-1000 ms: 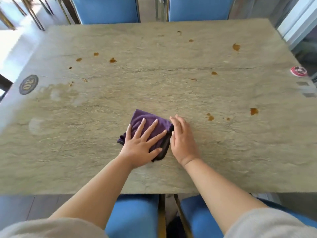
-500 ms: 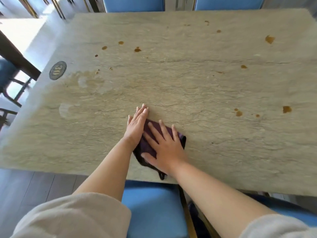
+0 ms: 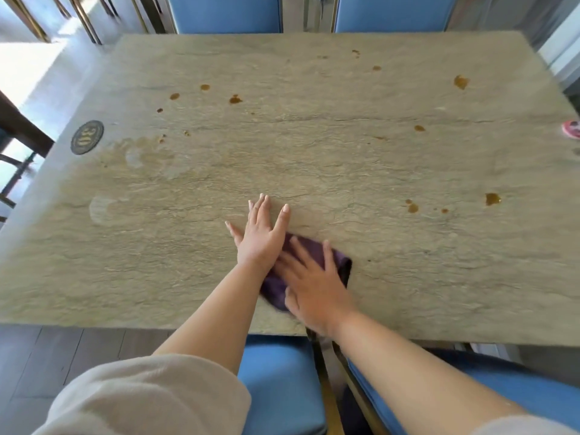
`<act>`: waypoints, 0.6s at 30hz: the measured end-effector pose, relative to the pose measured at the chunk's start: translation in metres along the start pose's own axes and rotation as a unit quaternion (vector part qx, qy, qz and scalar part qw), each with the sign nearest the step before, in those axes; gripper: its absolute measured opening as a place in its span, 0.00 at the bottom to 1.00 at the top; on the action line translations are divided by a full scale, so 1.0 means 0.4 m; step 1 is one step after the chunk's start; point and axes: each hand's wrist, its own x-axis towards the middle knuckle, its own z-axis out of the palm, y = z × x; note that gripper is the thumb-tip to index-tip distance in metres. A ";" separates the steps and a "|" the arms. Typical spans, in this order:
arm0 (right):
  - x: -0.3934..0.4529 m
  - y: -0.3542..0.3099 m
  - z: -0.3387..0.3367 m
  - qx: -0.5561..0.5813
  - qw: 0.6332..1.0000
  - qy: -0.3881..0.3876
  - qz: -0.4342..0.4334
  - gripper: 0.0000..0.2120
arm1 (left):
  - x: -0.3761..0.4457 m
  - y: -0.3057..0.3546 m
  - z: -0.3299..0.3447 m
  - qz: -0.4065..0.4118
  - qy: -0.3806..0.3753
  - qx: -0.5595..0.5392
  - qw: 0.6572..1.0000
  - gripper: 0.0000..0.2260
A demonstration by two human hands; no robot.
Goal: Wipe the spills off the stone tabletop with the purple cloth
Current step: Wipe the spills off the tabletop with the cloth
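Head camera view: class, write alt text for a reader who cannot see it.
Two bare hands press a purple cloth near the front edge of a stone tabletop: the right hand flat on the cloth, the left hand beside it, overlapping its edge. Brown spills dot the far and right areas, unwiped.

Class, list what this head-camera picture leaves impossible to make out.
- Purple cloth: mostly covered by the right hand and left hand; its fold is unreadable.
- Stone tabletop beneath the cloth: hidden.
- Round red-and-white object: cut off by the right edge.
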 end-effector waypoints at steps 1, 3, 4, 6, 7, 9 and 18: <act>-0.034 0.023 0.004 -0.005 0.998 -0.004 -0.064 0.28 | -0.003 0.021 0.012 0.003 0.000 -0.008 1.000 0.31; -0.053 0.117 0.005 -0.007 0.994 -0.019 -0.105 0.27 | -0.004 0.059 0.041 0.003 0.009 -0.027 1.000 0.29; -0.046 0.166 0.001 -0.015 0.996 -0.016 -0.082 0.26 | -0.006 0.076 0.057 0.000 0.019 -0.037 0.999 0.28; -0.005 0.252 -0.021 -0.031 1.000 0.003 -0.004 0.26 | -0.014 0.104 0.096 -0.009 0.044 -0.046 0.998 0.26; 0.022 0.289 -0.035 -0.034 0.999 0.005 0.026 0.26 | -0.021 0.112 0.118 -0.013 0.053 -0.031 0.998 0.25; 0.080 0.363 -0.063 -0.035 0.998 -0.005 0.057 0.27 | -0.032 0.120 0.158 -0.008 0.064 0.065 0.996 0.25; 0.129 0.508 -0.087 -0.004 0.949 0.061 0.308 0.25 | -0.014 0.115 0.210 -0.006 0.089 0.224 0.971 0.26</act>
